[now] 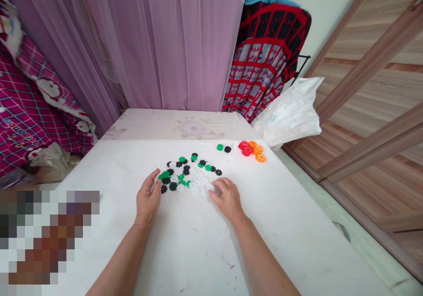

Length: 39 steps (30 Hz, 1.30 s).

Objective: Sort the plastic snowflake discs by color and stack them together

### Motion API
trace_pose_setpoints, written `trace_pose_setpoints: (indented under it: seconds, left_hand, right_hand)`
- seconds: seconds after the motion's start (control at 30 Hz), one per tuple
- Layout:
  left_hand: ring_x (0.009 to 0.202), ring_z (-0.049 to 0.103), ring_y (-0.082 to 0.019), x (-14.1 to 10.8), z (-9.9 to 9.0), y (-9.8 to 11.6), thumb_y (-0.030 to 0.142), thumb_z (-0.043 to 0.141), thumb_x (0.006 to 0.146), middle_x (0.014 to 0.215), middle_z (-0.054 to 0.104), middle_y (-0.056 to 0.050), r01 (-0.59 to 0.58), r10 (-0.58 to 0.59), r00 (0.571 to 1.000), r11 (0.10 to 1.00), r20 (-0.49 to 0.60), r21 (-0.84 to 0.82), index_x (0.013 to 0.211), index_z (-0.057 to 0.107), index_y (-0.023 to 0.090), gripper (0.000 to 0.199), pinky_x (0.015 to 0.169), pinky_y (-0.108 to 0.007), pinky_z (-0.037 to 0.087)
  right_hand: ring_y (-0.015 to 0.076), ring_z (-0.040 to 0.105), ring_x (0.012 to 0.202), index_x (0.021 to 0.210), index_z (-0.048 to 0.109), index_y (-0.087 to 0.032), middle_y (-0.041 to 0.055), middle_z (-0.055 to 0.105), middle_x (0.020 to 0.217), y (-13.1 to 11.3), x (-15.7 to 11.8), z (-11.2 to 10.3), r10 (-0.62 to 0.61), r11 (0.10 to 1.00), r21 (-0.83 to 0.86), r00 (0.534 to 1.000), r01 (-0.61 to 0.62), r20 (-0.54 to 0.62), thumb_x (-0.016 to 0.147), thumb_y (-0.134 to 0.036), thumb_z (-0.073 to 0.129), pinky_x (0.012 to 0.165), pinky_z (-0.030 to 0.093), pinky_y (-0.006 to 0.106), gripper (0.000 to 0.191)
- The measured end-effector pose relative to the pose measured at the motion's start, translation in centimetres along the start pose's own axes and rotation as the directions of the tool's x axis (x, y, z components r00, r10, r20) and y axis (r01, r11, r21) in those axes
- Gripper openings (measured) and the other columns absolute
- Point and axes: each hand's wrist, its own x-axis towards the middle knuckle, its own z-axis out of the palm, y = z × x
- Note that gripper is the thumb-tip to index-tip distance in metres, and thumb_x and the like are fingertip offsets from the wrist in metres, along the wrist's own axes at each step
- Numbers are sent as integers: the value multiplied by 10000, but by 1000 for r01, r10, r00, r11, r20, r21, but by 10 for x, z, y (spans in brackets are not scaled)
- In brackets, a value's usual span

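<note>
Snowflake-shaped plastic discs lie in a loose pile on the table in front of me: white discs mostly at the middle and right, with black discs and green discs mixed in at the left and along the far edge. My left hand rests at the pile's left side, thumb and fingers apart, close to green and black discs. At the right side is my right hand, its fingers curved and the thumb apart from them, by the white discs. Neither hand visibly holds a disc.
Beyond the pile, a green disc and a black disc lie near red discs and orange discs. A white plastic bag hangs past the table's right far corner. Purple curtains stand behind.
</note>
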Motion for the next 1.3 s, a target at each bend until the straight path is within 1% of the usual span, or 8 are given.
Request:
trace_pose_setpoints:
  seconds: [0.2, 0.33, 0.47, 0.6, 0.77, 0.9, 1.1, 1.3]
  left_hand:
    - [1182, 596, -225, 1, 2, -2, 337, 566, 846, 1273, 657, -57, 31, -30, 999, 999, 15, -43, 1205, 650, 248, 380, 1080, -422, 410]
    - [1203, 580, -227, 2, 3, -1, 334, 565, 846, 1291, 648, -58, 23, -22, 999, 999, 26, -42, 1207, 650, 249, 380, 1089, -423, 398]
    - [1208, 575, -226, 2, 3, -1, 323, 564, 842, 1291, 647, -58, 8, -7, 999, 1000, 32, -26, 1201, 654, 247, 377, 1098, -419, 385]
    - [1214, 570, -234, 2, 3, -3, 334, 563, 840, 1310, 635, -56, 18, -16, 999, 999, 46, -45, 1209, 647, 255, 386, 1095, -431, 385]
    - [1196, 579, -226, 2, 3, -2, 342, 566, 839, 1284, 650, -54, -2, 3, 999, 999, 37, -34, 1204, 649, 252, 385, 1081, -414, 398]
    - [1180, 589, -223, 1, 3, 1, 336, 562, 838, 1288, 650, -54, 13, -13, 999, 1000, 35, -9, 1205, 649, 249, 388, 1054, -398, 424]
    - [1194, 585, -215, 1, 3, 2, 337, 556, 848, 1291, 651, -49, -4, 4, 999, 1000, 37, -4, 1197, 651, 253, 372, 1079, -392, 403]
    - [1209, 582, -208, 1, 2, 4, 317, 556, 855, 1284, 655, -40, -28, 27, 999, 1000, 47, 7, 1192, 655, 260, 356, 1095, -384, 394]
  right_hand:
    - [205, 586, 947, 922, 672, -233, 34, 665, 1005, -13, -5, 2, -53, 998, -18, 998, 54, 46, 779, -243, 661, 842, 387, 338, 144]
    - [212, 577, 947, 919, 670, -237, 36, 663, 1001, -16, -3, 0, -32, 998, -56, 996, 37, 88, 776, -245, 659, 838, 381, 346, 144]
    - [218, 567, 962, 941, 666, -231, 40, 654, 1021, -20, -3, 0, -16, 997, -79, 996, 23, 91, 755, -267, 676, 842, 372, 349, 189]
    - [210, 566, 945, 891, 661, -223, 30, 651, 984, -17, -1, -1, 2, 994, -112, 994, 10, 107, 764, -257, 660, 819, 356, 338, 131]
    - [209, 558, 946, 878, 663, -221, 32, 652, 989, -4, 2, -7, 58, 987, -151, 996, -46, 73, 786, -255, 640, 816, 347, 330, 101]
    - [210, 552, 949, 905, 664, -222, 35, 652, 1004, 2, 1, -10, 55, 989, -141, 997, -46, 62, 786, -268, 636, 831, 352, 331, 131]
    - [231, 540, 983, 1075, 660, -221, 62, 639, 1054, -6, 13, 0, 51, 986, -157, 999, -50, 2, 774, -288, 643, 843, 370, 349, 309]
    - [225, 524, 979, 964, 707, -254, 43, 630, 1040, -16, 23, 12, 84, 983, -161, 996, -82, 5, 765, -290, 673, 839, 360, 358, 205]
